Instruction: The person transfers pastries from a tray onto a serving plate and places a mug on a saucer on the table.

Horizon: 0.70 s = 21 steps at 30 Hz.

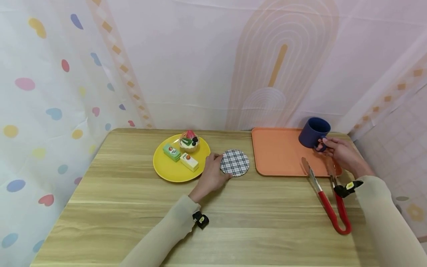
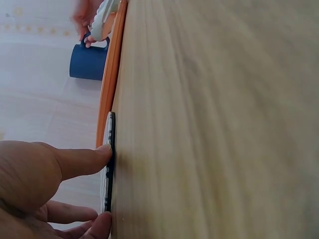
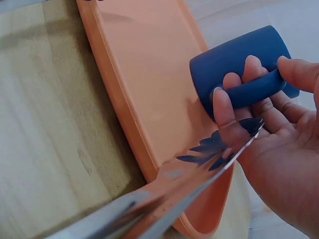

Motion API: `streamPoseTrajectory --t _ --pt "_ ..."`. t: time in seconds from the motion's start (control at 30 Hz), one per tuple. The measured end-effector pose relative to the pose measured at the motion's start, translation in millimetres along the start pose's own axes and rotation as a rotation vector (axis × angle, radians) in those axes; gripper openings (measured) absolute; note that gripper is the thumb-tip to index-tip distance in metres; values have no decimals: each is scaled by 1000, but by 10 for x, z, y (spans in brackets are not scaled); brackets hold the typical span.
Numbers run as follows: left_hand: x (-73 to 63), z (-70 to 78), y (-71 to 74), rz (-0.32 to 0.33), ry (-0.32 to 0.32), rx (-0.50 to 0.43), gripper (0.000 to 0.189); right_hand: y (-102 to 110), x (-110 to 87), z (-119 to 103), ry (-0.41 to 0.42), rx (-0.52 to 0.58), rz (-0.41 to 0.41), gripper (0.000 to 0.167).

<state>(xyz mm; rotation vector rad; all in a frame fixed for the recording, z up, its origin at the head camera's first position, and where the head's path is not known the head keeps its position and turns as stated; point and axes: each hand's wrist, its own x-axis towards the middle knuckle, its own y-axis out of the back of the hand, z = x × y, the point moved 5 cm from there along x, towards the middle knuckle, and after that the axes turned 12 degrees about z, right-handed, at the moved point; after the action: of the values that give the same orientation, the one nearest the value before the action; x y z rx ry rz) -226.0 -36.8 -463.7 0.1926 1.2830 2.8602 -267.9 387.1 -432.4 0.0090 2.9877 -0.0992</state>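
Observation:
My left hand (image 1: 213,175) holds a round plaid coaster (image 1: 235,163) by its rim, thumb on the near side and fingers on the far side. That coaster (image 2: 108,164) appears edge-on at the wood surface in the left wrist view. With my right hand (image 1: 341,152) I grip a dark blue mug (image 1: 313,132) by its handle, fingers through the loop and thumb on top. The mug (image 3: 234,64) is over the right part of the orange tray (image 1: 277,152). Red-handled tongs (image 1: 328,207) lie just below my right hand, their tips over the tray's front edge.
A yellow plate (image 1: 166,172) stands left of the coaster. On it are a green cake piece (image 1: 171,152), a pale yellow cake piece (image 1: 189,162) and a fruit-topped cup (image 1: 189,142). A patterned curtain (image 1: 186,66) hangs behind the wooden table (image 1: 250,222).

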Motion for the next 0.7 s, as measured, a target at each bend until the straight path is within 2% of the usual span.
streamPoseTrajectory --t 0.2,0.4,0.7 --pt "4 4 -12 -18 14 6 76 -10 -7 -14 -10 16 -11 20" --pt "8 19 -19 -18 -8 -1 70 8 3 -11 -25 1 10 22" --pt "-3 11 -7 -16 -9 2 71 6 3 -2 -5 -32 23 24"
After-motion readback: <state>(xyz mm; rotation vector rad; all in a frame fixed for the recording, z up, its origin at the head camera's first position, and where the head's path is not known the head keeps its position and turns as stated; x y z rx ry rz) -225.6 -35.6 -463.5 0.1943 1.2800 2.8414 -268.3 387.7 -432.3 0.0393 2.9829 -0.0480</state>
